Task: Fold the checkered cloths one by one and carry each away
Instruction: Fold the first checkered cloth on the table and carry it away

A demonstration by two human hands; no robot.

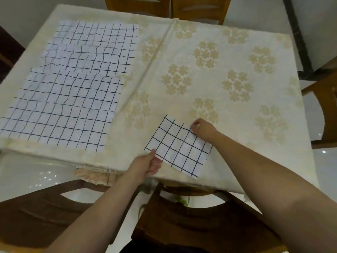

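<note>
Left hand [145,166]: grips the near-left corner of the folded cloth [179,149], thumb on top and fingers curled under the edge.
Right hand [201,129]: fingers curled, pinching the far-right corner of the folded cloth; forearm reaches in from the lower right.
Folded cloth: small white rectangle with a dark grid, held between both hands, turned at an angle, lying at the near edge of the counter [228,143]; whether it rests flat or is slightly lifted cannot be told.
Near cloth [62,110]: large, spread flat, well to the left of the left hand and beyond it, its near edge close to the counter's edge.
Far cloth [93,48]: spread flat farther off, beyond the near cloth, wrinkled along its left side; the near cloth's far edge overlaps it.
Counter: covered by a cream cover with pale tan flower clusters, with a long crease running away from the hands towards the far side.
Chairs: one dark wooden back [191,216] just below the hands, another [36,207] to its left; more wooden chairs stand at the far side [197,8] and right side [326,110].
Floor [27,170]: pale and glossy, with light spots below the left edge of the counter.
</note>
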